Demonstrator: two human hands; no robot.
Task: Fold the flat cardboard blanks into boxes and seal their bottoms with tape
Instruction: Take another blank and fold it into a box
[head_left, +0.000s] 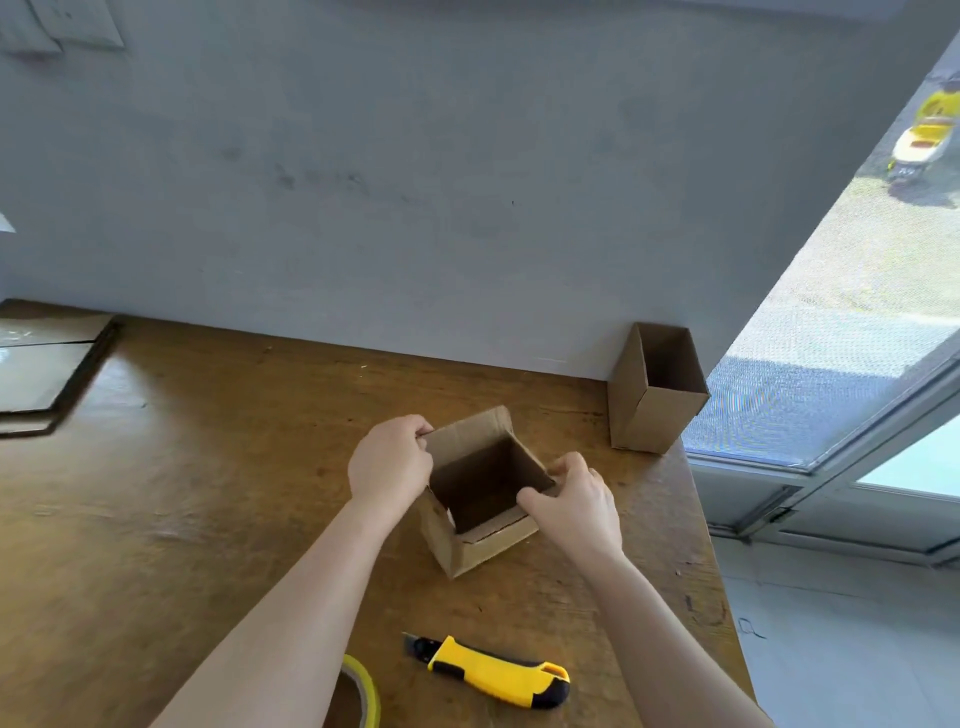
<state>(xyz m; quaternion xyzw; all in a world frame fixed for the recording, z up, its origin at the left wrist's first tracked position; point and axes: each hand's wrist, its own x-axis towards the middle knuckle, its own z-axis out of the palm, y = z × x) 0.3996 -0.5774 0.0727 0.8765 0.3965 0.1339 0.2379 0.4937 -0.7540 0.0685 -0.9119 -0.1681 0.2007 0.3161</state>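
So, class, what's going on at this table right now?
A person holds a part-formed box on the table: the left hand grips its left flap, the right hand pinches its right corner, open end up. A second box stands by the wall. The knife and tape lie nearby, untouched; flat blanks sit far left.

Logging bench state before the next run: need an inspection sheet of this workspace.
Surface: wooden table, scuffed and stained.
Job's things: open box upright between both hands; second box upright at the far right corner against the wall; flat blanks far left; tape at the near edge, partly out of frame.
Clutter: yellow knife lying right of the tape.
Grippers: left hand grips the box's left wall; right hand grips its right wall.
Cables: nothing seen.
Surroundings: grey wall; window at right, scooter outside.
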